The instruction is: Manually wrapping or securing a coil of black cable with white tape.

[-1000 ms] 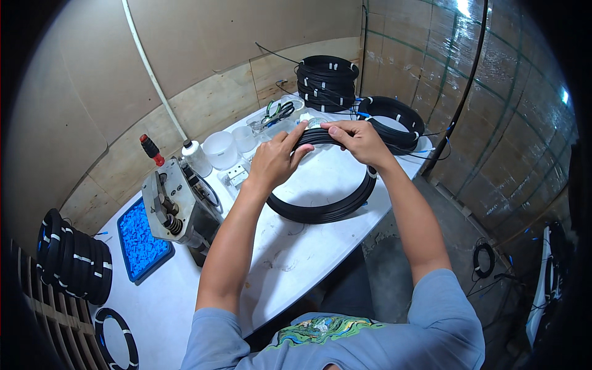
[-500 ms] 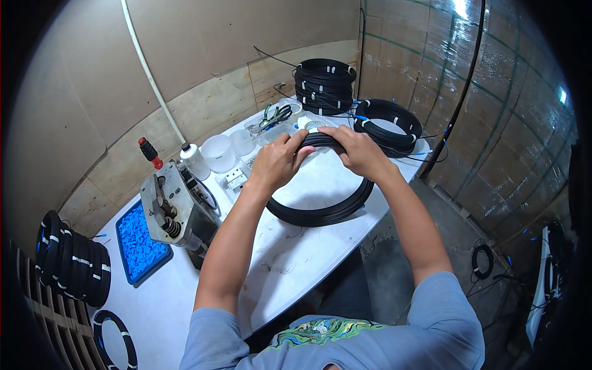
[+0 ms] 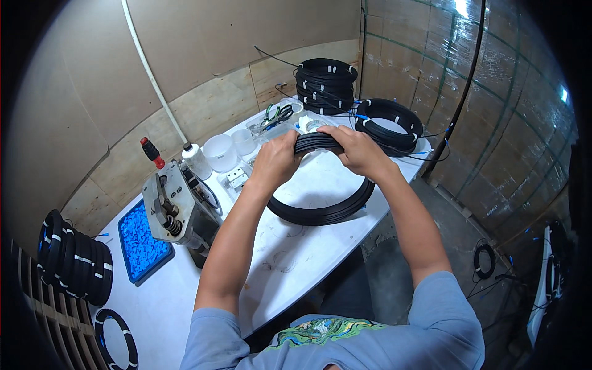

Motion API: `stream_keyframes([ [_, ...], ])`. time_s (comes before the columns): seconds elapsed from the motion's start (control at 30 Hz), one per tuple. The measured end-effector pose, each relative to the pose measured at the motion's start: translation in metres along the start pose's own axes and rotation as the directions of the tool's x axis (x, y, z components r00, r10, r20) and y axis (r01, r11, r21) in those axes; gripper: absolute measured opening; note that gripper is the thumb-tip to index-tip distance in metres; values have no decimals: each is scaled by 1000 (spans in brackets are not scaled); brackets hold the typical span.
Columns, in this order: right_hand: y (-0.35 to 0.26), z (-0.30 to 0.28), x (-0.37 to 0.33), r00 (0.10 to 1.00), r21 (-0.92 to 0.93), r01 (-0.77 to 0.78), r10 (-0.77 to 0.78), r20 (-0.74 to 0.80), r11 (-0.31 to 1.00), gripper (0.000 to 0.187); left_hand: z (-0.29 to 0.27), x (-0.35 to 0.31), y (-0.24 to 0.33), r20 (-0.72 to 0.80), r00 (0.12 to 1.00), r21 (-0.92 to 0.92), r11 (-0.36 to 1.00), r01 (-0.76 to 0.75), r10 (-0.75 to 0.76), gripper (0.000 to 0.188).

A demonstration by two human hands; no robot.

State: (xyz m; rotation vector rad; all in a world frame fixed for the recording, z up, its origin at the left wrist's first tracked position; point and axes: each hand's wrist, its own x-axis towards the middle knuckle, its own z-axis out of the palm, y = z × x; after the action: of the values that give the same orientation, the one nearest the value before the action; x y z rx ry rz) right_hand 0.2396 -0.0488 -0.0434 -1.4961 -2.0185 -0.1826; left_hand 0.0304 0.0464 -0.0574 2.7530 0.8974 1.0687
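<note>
Both my hands grip the far side of a coil of black cable (image 3: 317, 216), whose near side rests toward the front of the white table. My left hand (image 3: 277, 157) is closed round the bundled strands at the coil's far left. On the far right, my right hand (image 3: 354, 148) wraps the same bundle, its thumb and fingers curled over it. Between the hands the strands lie side by side in a tight band. Just beyond my hands sits a roll of white tape (image 3: 314, 125).
Taped cable coils stand stacked (image 3: 325, 86) at the back, with another coil (image 3: 390, 126) beside them. A metal press (image 3: 176, 206) and a blue tray (image 3: 143, 240) of small blue parts occupy the left. Plastic tubs (image 3: 221, 153), a bottle (image 3: 196, 161) and pliers (image 3: 271, 117) line the far edge.
My left thumb, stretched out along the coil's inside before, is now tucked round the bundle. The coil has hardly moved.
</note>
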Motion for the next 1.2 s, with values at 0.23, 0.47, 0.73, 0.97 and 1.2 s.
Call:
stream_keyframes([
  [0.23,0,-4,-2,1000,41,-10,10,7,999,57,-1,2,1,4,998,-37,998,-55,55,28],
  [0.47,6,-20,-20,992,547,123,-93,-83,828,47,-13,-22,14,-11,998,-2,998,-68,68,27],
  [0.73,130,62,41,946,190,-323,311,89,927,21,-19,-36,23,-80,990,-17,993,-121,119,39],
  [0.97,179,129,78,882,-106,-325,342,325,940,27,-23,-32,22,-28,998,-47,997,-55,54,37],
  [1.2,187,123,78,959,-54,-235,241,150,970,16,-29,-26,25,-14,998,-102,993,-65,64,44],
])
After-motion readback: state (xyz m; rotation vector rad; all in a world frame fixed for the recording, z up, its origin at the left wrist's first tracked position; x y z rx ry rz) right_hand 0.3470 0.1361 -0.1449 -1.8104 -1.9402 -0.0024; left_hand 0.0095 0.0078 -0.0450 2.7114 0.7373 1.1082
